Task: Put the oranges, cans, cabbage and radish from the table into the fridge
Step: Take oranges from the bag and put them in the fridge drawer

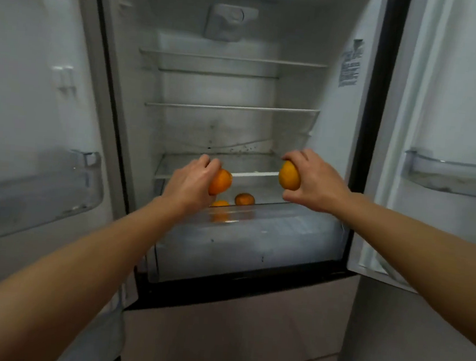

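Above the crisper drawer [254,239] of the open fridge [272,33], a loose orange [244,199] lies on the glass shelf [267,198] covering the drawer; a second loose orange [221,203] beside it is partly hidden by the left hand [193,182]; that hand grips a third orange [221,181] over the drawer's left half; the right hand [314,184] clasps a fourth orange [289,176] over its right half, well apart; the drawer's inside is too blurred to make out; door bins [456,176] flank it; pale wood-toned panels lie below.
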A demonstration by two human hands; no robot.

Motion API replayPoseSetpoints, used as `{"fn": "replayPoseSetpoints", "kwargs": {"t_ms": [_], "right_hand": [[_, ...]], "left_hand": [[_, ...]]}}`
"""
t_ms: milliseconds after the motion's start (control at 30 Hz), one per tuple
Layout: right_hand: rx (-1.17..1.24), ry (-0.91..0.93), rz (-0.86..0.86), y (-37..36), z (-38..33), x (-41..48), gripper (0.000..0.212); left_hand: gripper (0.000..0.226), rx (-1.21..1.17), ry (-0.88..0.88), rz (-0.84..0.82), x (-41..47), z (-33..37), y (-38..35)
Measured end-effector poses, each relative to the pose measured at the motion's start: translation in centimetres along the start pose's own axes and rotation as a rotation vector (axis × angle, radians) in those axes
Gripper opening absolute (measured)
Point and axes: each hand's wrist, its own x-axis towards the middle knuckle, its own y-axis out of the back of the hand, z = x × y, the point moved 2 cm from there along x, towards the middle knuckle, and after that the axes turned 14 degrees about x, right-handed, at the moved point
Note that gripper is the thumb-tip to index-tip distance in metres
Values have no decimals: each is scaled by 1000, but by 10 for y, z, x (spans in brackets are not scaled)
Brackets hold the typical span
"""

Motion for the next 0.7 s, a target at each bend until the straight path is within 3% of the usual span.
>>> {"fn": "replayPoseSetpoints", "kwargs": {"t_ms": [67, 267, 400, 533, 700], "right_hand": [[-12, 43, -92, -13, 16, 30, 73], [-164, 141, -580, -72, 45, 96, 61], [-201, 148, -778, -125, 57, 121, 63], [-238, 113, -929, -157, 62, 141, 59], [-268, 127, -963, -192, 61, 163, 57]], "left_hand": [[48, 55, 7, -62, 21, -4, -18], [51, 206, -37, -350, 57, -17, -66], [51, 278, -69, -521, 69, -30, -92], [54, 328, -91, -673, 84, -38, -122], [60, 338, -168, -837, 106, -38, -164]]}}
